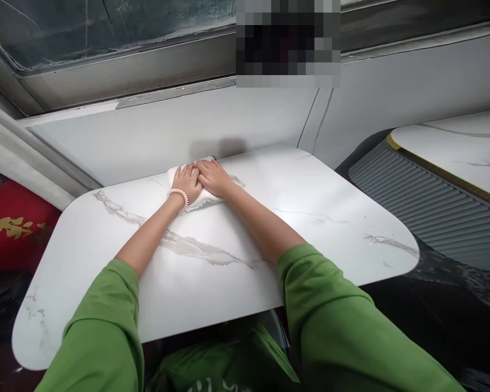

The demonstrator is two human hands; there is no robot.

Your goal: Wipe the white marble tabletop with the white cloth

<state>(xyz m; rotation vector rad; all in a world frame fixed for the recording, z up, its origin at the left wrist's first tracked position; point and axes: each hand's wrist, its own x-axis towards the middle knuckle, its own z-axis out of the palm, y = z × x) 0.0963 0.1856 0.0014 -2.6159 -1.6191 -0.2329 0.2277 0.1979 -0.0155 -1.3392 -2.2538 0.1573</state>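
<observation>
1. The white cloth (207,198) lies bunched on the worktop (212,294) near its far edge, close to the wall (167,133); a hard push that way could likely run the fingertips into the wall
2. Uneven pressure from the two sides might fold or twist the cloth, since its near edge already looks crumpled and no fingers are hooked round it
3. Both arms reach far across the worktop, so a slip on its smooth face could tip the person's weight forward
4. The coiled band (178,199) on the left wrist sits by the cloth's edge and might snag it
5. The left hand (189,184) is laid flat, fingers a little apart, palm down on the cloth
6. The right hand (214,178) rests palm down on the cloth too, fingers stretched and close together, right against the left hand; neither grips it
</observation>
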